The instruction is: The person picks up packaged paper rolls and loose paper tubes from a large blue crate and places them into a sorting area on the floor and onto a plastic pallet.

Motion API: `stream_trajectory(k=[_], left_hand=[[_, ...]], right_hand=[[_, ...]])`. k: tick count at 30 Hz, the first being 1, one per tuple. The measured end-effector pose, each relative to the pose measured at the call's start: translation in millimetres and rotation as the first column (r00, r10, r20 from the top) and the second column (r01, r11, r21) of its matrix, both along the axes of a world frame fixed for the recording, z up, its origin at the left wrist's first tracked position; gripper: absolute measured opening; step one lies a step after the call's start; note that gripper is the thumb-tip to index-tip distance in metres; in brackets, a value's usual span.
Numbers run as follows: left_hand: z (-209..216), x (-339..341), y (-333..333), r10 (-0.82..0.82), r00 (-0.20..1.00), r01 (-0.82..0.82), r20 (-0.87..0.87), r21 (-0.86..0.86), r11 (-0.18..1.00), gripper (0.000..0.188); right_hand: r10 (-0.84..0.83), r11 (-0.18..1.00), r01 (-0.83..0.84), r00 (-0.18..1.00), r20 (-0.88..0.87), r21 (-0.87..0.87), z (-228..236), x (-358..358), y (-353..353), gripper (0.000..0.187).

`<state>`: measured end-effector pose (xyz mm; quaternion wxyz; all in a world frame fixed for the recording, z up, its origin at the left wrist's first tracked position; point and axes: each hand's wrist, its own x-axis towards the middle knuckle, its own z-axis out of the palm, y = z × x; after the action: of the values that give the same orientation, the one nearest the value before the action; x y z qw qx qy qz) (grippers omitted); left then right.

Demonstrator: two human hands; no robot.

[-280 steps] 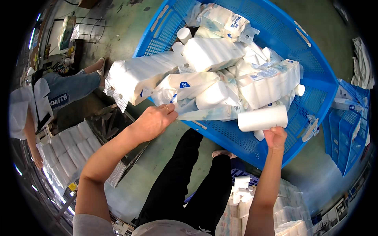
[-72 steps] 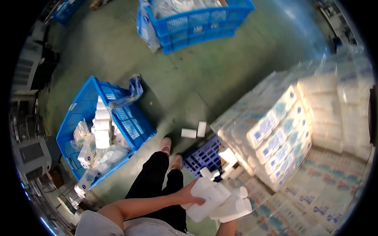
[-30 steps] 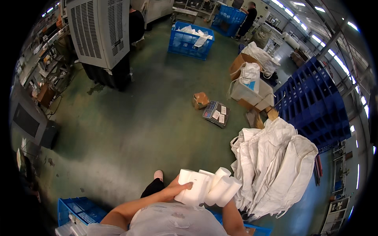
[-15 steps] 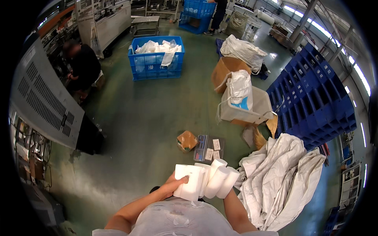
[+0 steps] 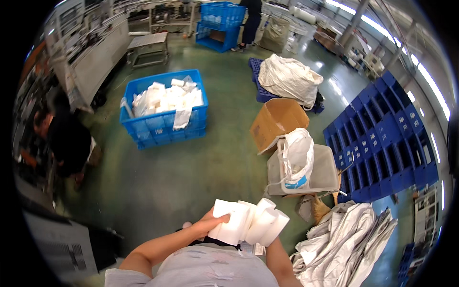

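Several white paper rolls are bunched side by side in front of my body, held off the floor between my two hands. My left hand grips the left end, its thumb lying across the front of the leftmost rolls. At the right end my right hand supports the rolls from below and behind, its fingers hidden by them. Ahead and to the left, a blue plastic crate stands on the floor, heaped with white rolls and loose white wrapping.
To the right stand a cardboard box, a grey bin with a white bag, and stacked dark blue pallets. White sheeting lies at near right. A person crouches by machinery at left. Blue crates stand farther back.
My view has shifted forward; the blue crate, box and bin appear closer. The scale and brown package on the floor have mostly dropped from sight beneath me. Both hands keep the rolls.
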<state>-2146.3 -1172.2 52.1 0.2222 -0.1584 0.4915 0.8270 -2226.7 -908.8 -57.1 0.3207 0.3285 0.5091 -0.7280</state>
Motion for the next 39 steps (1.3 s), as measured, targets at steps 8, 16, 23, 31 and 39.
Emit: stream_trajectory(k=[8,16,23,31,39], left_hand=[[-4.4,-286.1,-60.1,-0.160,0.976,0.166,0.145,-0.030,0.986,0.050],[-29.0,-552.0,-74.2,-0.248,0.957,0.254,0.151,-0.024,0.967,0.047],[-57.5,-831.9,-87.5,-0.150,0.953,0.118,0.262,0.135,0.984,0.047],[115.7,-1343.4,-36.2,0.094,0.995,-0.091,-0.045,0.077,0.993,0.087],[-140.4,-1225.5,103.7,-0.836,0.507,0.337,-0.207,-0.845,0.414,0.033]], right_hand=[[-0.207,0.976,0.210,0.977,0.047,-0.056,-21.8,-238.4,-52.4,0.056],[-0.310,0.949,0.313,0.949,0.054,-0.043,-6.0,-498.8,-67.3,0.056],[-0.429,0.903,0.429,0.901,-0.063,-0.012,10.0,-800.5,-66.5,0.056],[-0.478,0.753,0.570,0.817,-0.322,0.329,194.5,-1183.7,15.7,0.056],[0.163,0.434,-0.129,0.985,0.064,0.892,-126.6,-700.5,26.1,0.032]])
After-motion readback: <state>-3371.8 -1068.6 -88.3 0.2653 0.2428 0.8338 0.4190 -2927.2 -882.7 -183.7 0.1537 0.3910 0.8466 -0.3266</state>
